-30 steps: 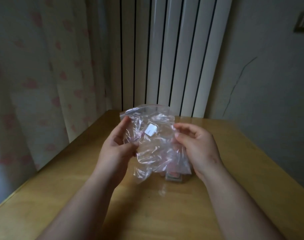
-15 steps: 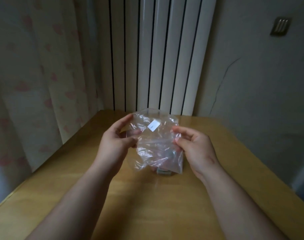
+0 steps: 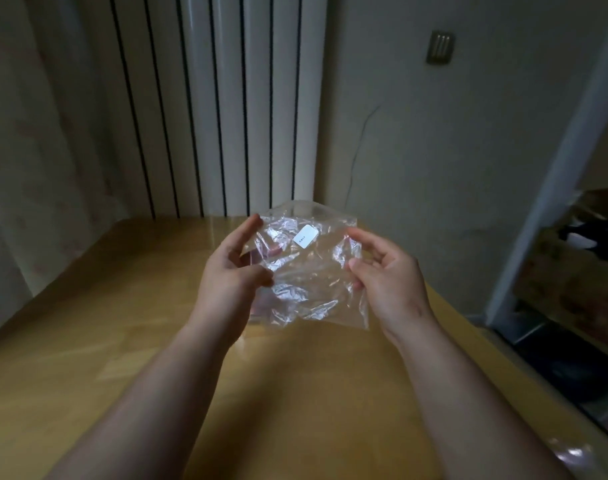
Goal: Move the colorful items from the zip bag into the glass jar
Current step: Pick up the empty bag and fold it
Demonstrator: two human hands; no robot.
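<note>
Head: two hands point(image 3: 233, 282), one bag point(image 3: 309, 271).

The room is dim and murky, with soft light filtering through the curtain point(image 3: 35, 150) left of the radiator point(image 3: 226, 105), faint sheen on the counter point(image 3: 105, 323) before it, bright glare on the crumpled bag point(image 3: 306, 268), lines bowing at the edges, and forearms blurring near the bottom.

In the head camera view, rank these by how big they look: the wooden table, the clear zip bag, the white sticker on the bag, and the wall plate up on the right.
1. wooden table
2. zip bag
3. and 4. wall plate and white sticker: they look about alike, and the plate is farther away, so I won't rank them.
</note>
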